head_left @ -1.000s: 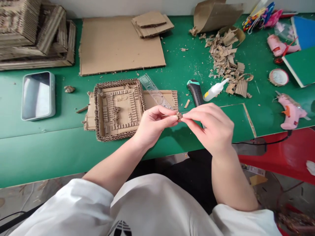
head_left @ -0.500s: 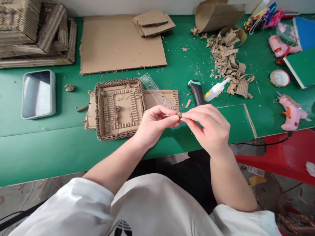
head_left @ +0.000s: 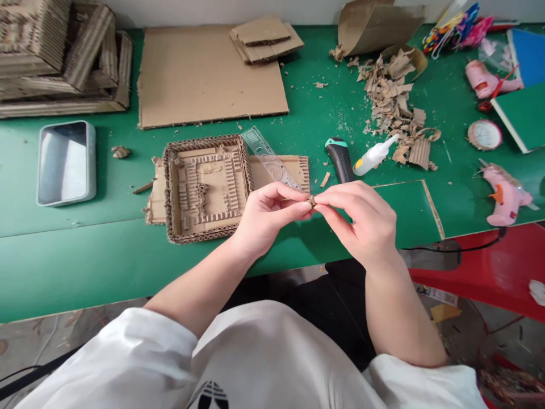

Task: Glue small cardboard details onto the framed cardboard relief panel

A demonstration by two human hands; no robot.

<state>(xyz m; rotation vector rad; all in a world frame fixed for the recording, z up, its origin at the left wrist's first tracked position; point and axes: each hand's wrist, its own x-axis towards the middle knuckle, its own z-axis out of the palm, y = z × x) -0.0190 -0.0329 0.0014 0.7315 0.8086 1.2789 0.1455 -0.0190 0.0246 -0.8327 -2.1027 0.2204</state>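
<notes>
Between the fingertips of both hands is a small piece of cardboard (head_left: 312, 201), mostly covered by the fingers. My left hand (head_left: 272, 216) pinches it from the left, and my right hand (head_left: 361, 218) grips it from the right. Left of my left hand lies a square cardboard tray (head_left: 169, 193) with corrugated walls and strips inside. A clear plastic ruler (head_left: 269, 159) rests slantwise beside the tray, partly over a flat cardboard sheet (head_left: 296, 165). Just beyond my right hand are a black and teal tool handle (head_left: 339, 159) and a white glue bottle (head_left: 374, 156).
A large cardboard sheet (head_left: 208, 79) and stacked cardboard frames (head_left: 63, 57) lie at the back. Torn cardboard scraps (head_left: 389, 96) are heaped at the right. Pink glue guns (head_left: 504, 196) and a tape roll (head_left: 484, 135) sit farther right. A grey-rimmed box (head_left: 67, 163) stands left.
Both hands stay almost in place, still pinching the small cardboard piece. The right hand has shifted very slightly; nothing else has visibly moved.
</notes>
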